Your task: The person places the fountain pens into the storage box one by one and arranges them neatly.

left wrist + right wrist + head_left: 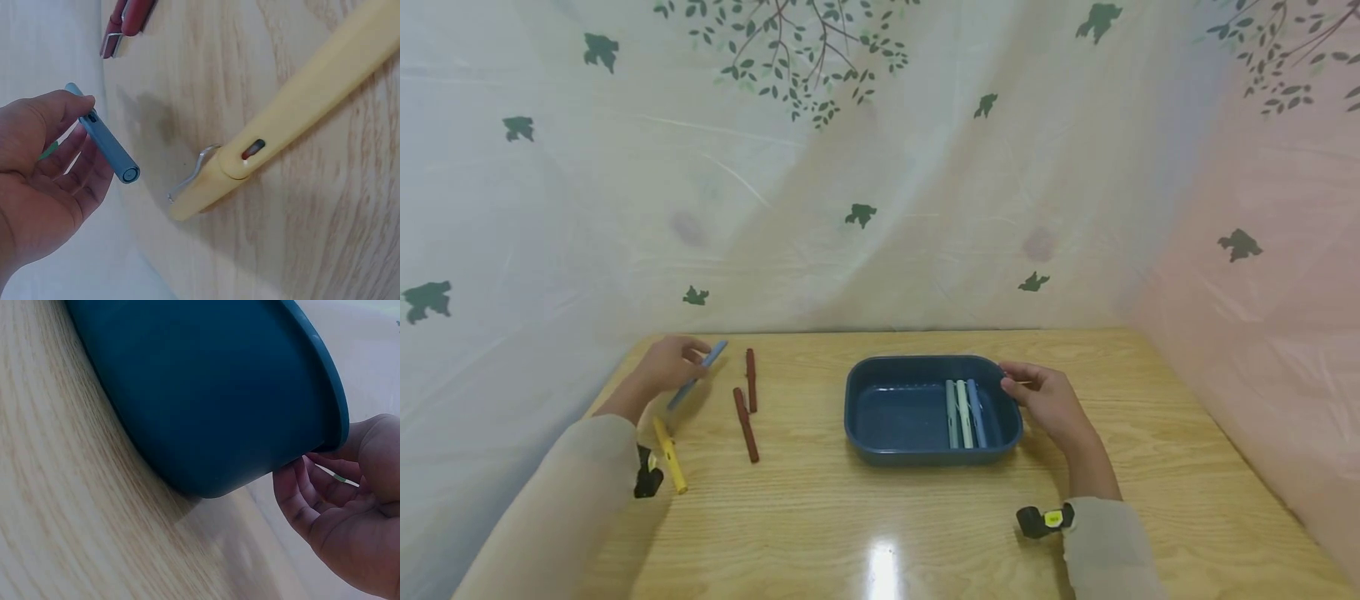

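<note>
Between thumb and fingers, my left hand [672, 364] pinches a light blue pen [700, 372], held tilted above the table's far left. In the left wrist view that pen [111, 145] points its round end toward the camera. Below the hand lies a yellow pen [671, 456] with a wire clip. Two dark red pens [746, 425] rest to its right. At the right end of a dark blue tray [887, 457], my right hand [1047, 402] grips the rim. Inside the tray, toward its right side, a grey-green, a pale green and a blue pen [976, 414] lie side by side.
The wooden table [790, 525] ends at a hanging sheet [925, 275] printed with leaves and birds, which also rises along both sides. Each wrist carries a small black camera [1043, 521].
</note>
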